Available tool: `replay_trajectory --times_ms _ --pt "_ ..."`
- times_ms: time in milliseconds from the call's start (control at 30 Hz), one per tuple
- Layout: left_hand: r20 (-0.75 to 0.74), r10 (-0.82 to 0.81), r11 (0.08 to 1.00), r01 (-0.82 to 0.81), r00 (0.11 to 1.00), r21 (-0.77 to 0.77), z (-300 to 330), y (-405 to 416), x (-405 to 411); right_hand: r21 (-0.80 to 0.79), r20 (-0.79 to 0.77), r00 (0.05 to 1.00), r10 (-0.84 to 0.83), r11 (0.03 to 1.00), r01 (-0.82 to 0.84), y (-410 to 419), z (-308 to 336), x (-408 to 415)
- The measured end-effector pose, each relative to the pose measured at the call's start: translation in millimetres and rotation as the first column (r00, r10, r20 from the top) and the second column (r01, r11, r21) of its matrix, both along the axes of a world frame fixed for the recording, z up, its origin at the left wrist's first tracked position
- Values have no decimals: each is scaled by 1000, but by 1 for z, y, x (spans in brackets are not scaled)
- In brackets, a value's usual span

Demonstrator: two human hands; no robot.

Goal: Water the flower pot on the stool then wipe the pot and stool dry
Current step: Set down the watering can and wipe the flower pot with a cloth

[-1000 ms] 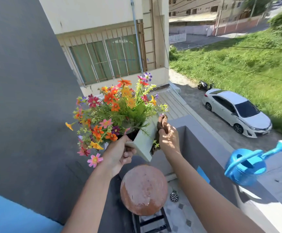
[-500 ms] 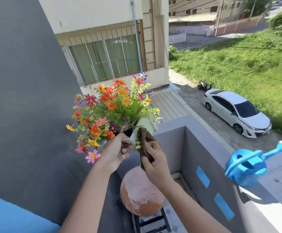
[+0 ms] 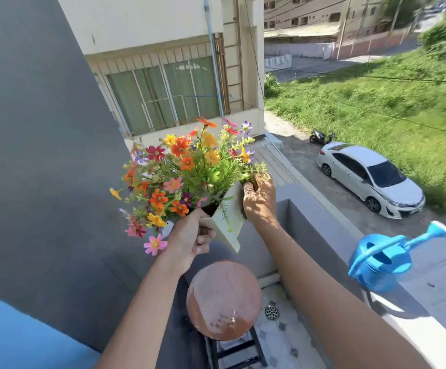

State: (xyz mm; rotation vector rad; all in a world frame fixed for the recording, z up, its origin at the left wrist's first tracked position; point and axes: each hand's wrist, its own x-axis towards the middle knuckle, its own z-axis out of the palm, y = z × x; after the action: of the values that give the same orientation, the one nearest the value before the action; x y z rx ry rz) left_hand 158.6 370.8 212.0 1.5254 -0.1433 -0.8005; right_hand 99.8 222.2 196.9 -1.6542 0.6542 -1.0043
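A white square flower pot (image 3: 228,222) full of colourful flowers (image 3: 187,171) is held up in the air, tilted to the left, above a round reddish-brown stool (image 3: 224,299). My left hand (image 3: 191,239) grips the pot's near rim from below. My right hand (image 3: 259,199) presses a brown cloth (image 3: 255,181) against the pot's upper right side near the rim; the cloth is mostly hidden by my fingers. The stool top shows pale wet patches and stands on a black frame.
A blue watering can (image 3: 381,259) rests on the grey balcony ledge (image 3: 429,275) at right. A grey wall (image 3: 38,155) closes the left side. A floor drain (image 3: 271,312) lies beside the stool. Far below are a white car (image 3: 371,179) and grass.
My right hand with the cloth has moved from the pot's lower front face up to its upper right rim. The pot has shifted slightly and stays lifted off the stool.
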Motion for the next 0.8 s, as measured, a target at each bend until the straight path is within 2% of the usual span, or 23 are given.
replay_trajectory --times_ms 67,167,267,367,467,633,733,800 --pt "-27 8 1000 -9 1000 -28 4 -2 2 -3 75 997 -9 1000 10 18 -4 -2" --pt "-61 38 996 -43 997 -78 12 -4 5 -281 58 995 87 957 -68 45 -24 -10" --pt "-77 39 991 -48 996 -122 14 -4 11 -372 14 979 201 910 -182 60 -54 -33" --pt "-66 48 991 -56 997 -124 12 -3 14 -298 -33 990 139 944 -143 54 -77 -41" --pt "-37 49 994 -52 998 -91 12 -6 9 -193 -17 995 93 977 -95 49 -69 -35" --pt "-2 55 996 -55 998 -65 16 -13 -1 -234 121 980 159 964 -127 52 -21 -22" --pt "13 30 999 -29 999 -43 16 -9 -2 -209 120 992 49 978 -23 36 -9 -13" --pt "60 18 1000 -17 998 -5 14 -4 0 -96 105 994 -31 994 41 15 -5 -13"
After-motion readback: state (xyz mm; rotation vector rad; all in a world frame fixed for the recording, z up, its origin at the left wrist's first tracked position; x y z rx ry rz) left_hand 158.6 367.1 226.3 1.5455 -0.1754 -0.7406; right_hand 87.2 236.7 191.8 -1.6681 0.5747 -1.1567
